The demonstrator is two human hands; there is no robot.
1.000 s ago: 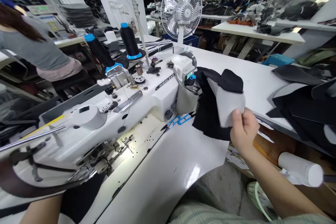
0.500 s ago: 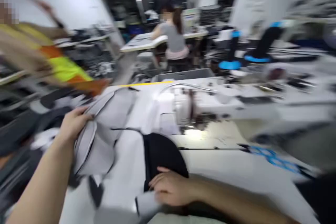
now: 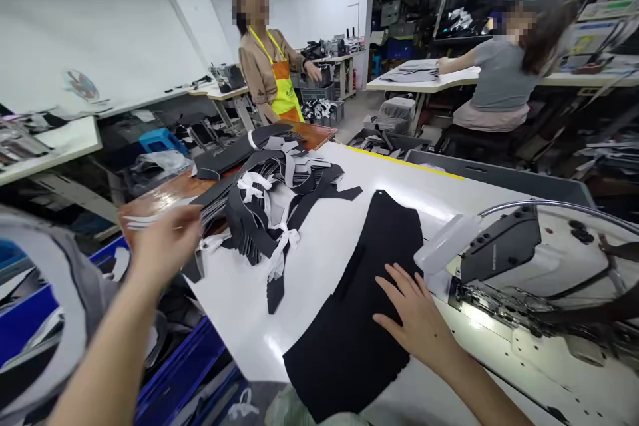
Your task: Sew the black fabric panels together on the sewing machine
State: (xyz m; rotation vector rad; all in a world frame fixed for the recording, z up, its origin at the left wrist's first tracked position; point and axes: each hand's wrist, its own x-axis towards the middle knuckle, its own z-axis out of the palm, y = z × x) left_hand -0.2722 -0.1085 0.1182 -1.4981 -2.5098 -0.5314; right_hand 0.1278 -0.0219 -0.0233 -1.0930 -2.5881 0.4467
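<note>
My right hand point(image 3: 417, 316) lies flat, fingers spread, on a black fabric piece point(image 3: 367, 299) spread over the white table point(image 3: 319, 239) left of the sewing machine point(image 3: 539, 259). My left hand point(image 3: 167, 246) hovers blurred beside a pile of black cut pieces tied with white strips point(image 3: 272, 203); its fingers are smeared by motion, and thin pale strips show at its fingertips. A grey, black-edged fabric piece point(image 3: 54, 293) hangs at the far left below my left forearm.
A blue bin point(image 3: 174, 373) with more pieces stands under the table's left edge. A person in a yellow apron point(image 3: 267, 66) stands beyond the table. Another person in a grey top point(image 3: 502, 73) sits at a far table. A grey tray point(image 3: 499, 176) lines the table's back.
The view swung left from the machine to the pile. My right hand brought the black piece onto the table and flattened on it. My left hand let the grey piece drop and moved toward the pile.
</note>
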